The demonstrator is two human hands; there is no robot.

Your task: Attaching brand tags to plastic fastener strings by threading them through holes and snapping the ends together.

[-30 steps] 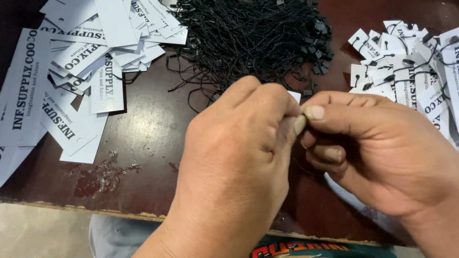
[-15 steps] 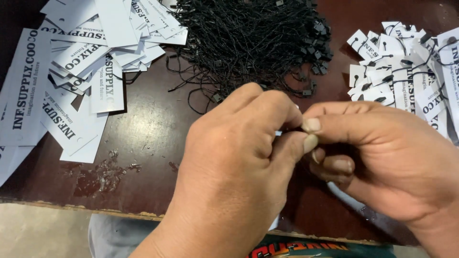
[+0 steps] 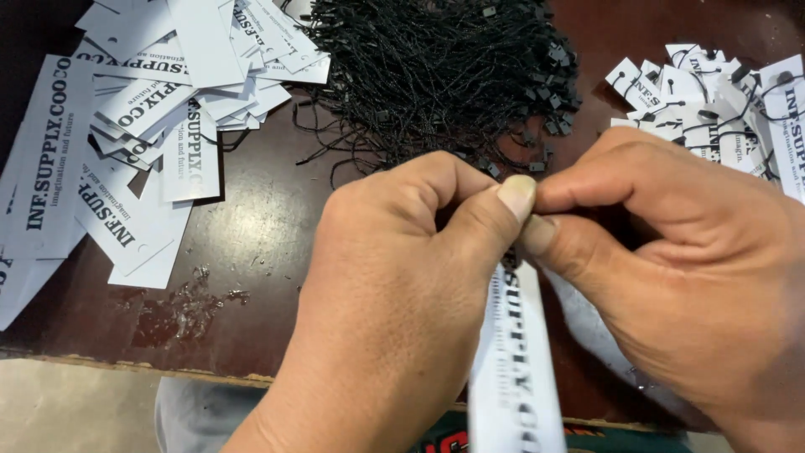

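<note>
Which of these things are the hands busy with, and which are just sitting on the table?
In use:
left hand and right hand, pinching together at the top of one white paper tag

Lying about:
pile of black strings
heap of loose white tags
tags with strings on
dark table

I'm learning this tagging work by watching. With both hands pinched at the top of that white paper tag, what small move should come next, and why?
Probably a short pull to draw the black string through the tag's top end. The left hand and right hand meet thumb to thumb on the white tag, which hangs below them; the hole and string are hidden. Strung tags lie right, the loose strings behind.
</note>
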